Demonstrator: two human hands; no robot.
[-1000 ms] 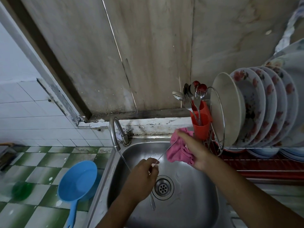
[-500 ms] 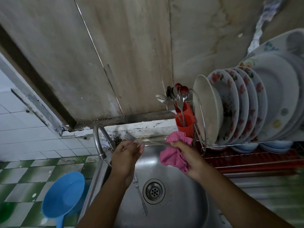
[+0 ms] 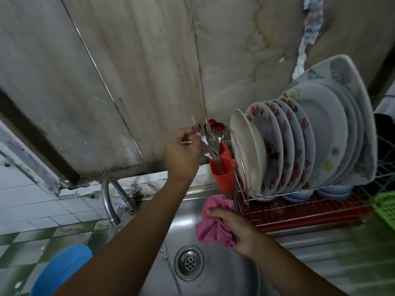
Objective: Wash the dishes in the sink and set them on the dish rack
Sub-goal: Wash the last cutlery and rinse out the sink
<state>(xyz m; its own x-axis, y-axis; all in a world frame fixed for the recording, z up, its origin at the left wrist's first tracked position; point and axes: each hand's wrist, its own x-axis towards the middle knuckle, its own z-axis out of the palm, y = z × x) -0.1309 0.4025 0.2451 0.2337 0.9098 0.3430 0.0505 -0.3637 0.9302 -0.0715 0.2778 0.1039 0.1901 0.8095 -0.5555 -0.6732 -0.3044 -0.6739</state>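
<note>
The fork was up in the air, just beside the red cup that hung on the near end of the dish rack. The left hand held it, with the fingers curled round the handle and the prongs poking out past them toward the wall. The hand hid most of the handle. The prongs were very close to the spoons and forks standing in the cup; I could not tell if they touched.

The right hand was lower down, over the sink. Its fingers gripped a bunched-up pink cloth. A second fork lay in the bottom of the sink, just beside the round drain. The bent metal tap stood at the back left of the sink.

On the rack a row of plates stood on edge — a plain cream one nearest the cup, then flowery ones, then bigger pale ones. A green basket showed at the right edge. The tabletop to the right of the sink looked blurry.

A patterned rag hung high on the pale, streaky wall. To the left, a blue scoop sat low down near green and white tiles.
</note>
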